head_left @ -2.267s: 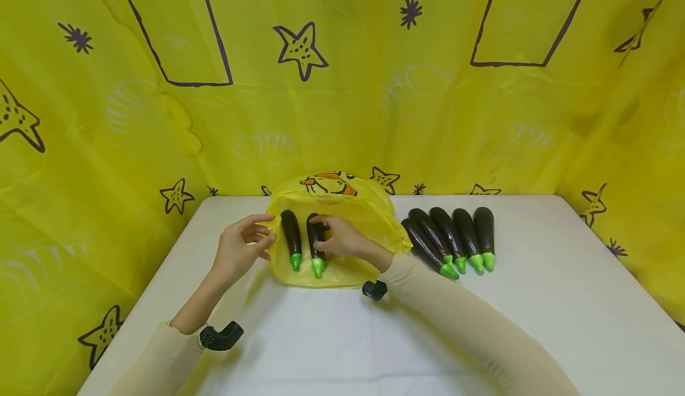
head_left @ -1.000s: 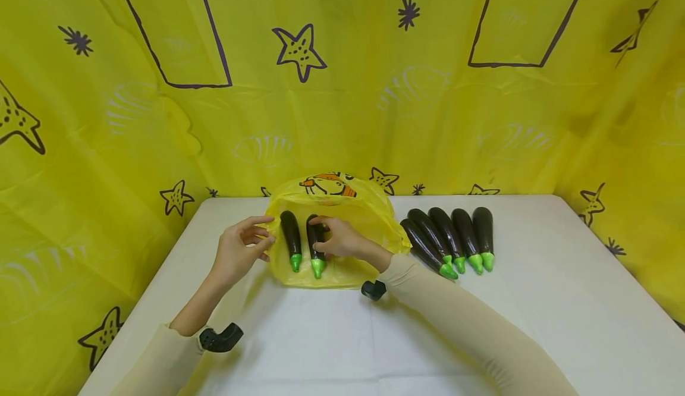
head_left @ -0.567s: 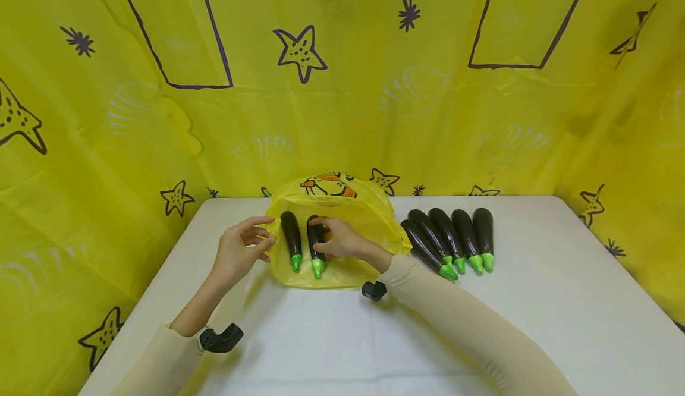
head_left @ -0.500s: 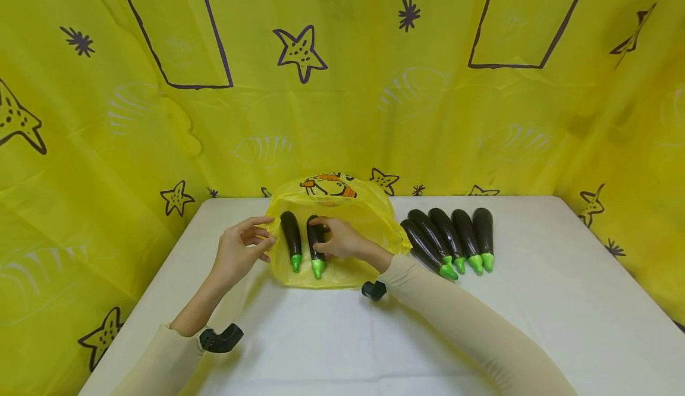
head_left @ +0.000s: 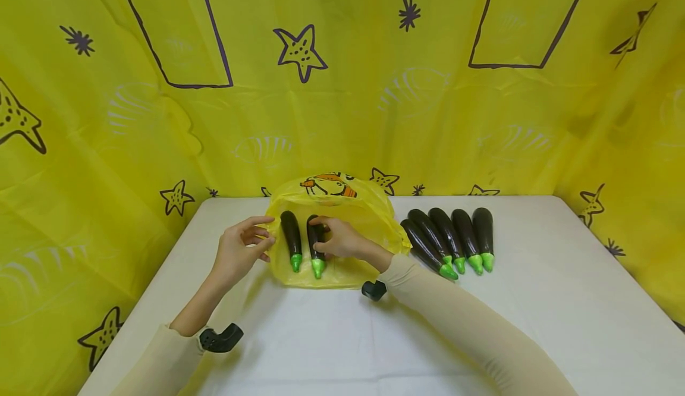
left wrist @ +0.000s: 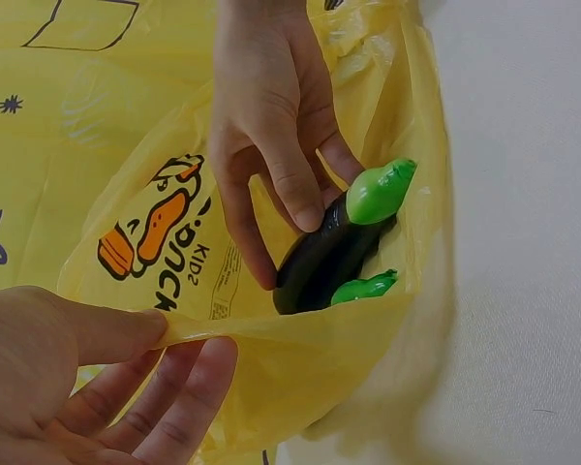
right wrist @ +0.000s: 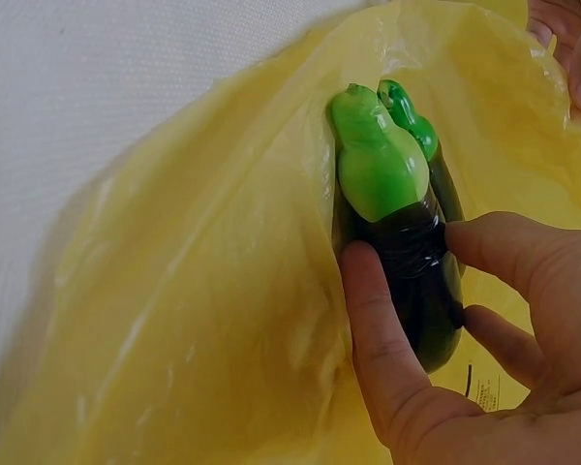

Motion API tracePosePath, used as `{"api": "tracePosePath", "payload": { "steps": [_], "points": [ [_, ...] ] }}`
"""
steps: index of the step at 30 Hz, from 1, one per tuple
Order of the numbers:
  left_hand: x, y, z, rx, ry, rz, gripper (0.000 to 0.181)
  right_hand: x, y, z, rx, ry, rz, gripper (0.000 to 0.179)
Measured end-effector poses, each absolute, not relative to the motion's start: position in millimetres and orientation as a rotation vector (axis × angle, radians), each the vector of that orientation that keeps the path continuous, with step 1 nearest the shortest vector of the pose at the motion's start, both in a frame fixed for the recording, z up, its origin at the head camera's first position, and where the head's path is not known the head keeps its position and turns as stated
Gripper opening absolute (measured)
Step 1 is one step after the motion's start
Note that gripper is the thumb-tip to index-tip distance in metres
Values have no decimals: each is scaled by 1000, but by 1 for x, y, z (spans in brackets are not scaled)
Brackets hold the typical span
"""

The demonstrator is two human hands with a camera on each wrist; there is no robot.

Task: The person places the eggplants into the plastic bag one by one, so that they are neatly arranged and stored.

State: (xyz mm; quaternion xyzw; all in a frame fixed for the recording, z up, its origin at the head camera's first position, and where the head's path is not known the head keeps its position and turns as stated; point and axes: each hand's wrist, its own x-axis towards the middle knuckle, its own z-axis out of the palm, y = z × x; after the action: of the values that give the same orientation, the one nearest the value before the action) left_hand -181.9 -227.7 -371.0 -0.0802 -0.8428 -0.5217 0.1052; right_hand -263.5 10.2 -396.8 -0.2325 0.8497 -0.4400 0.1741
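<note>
Outside the left hand [head_left: 239, 243], a strip of white table [head_left: 187, 253] runs to its left edge. That hand pinches the left rim of a yellow bag [head_left: 369, 223] between thumb and fingers, with only the thin film between them. Just inside the pinch, a first eggplant [head_left: 291, 235] lies in the bag, green stem toward the mouth. A narrow gap on, a second eggplant [head_left: 313, 235] lies in the bag too, held by the right hand [head_left: 342, 238], its thumb and fingers parted just as wide as the dark body. The mouth's lower edge rests on the table on the near side of this grip; the upper wall arches beyond it. Right of the grip, there is room inside before the bag's right rim. Just past that rim, five eggplants [head_left: 465, 232] lie side by side, and beyond them the table stretches to its right edge.
</note>
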Motion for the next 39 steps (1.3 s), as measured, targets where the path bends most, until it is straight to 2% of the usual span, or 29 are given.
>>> {"api": "tracePosePath", "payload": {
  "steps": [39],
  "points": [
    [-182, -229, -373, -213, -2494, -1530, 41, -264, 9, -398, -670, 2452, -1199, 58]
  ]
}}
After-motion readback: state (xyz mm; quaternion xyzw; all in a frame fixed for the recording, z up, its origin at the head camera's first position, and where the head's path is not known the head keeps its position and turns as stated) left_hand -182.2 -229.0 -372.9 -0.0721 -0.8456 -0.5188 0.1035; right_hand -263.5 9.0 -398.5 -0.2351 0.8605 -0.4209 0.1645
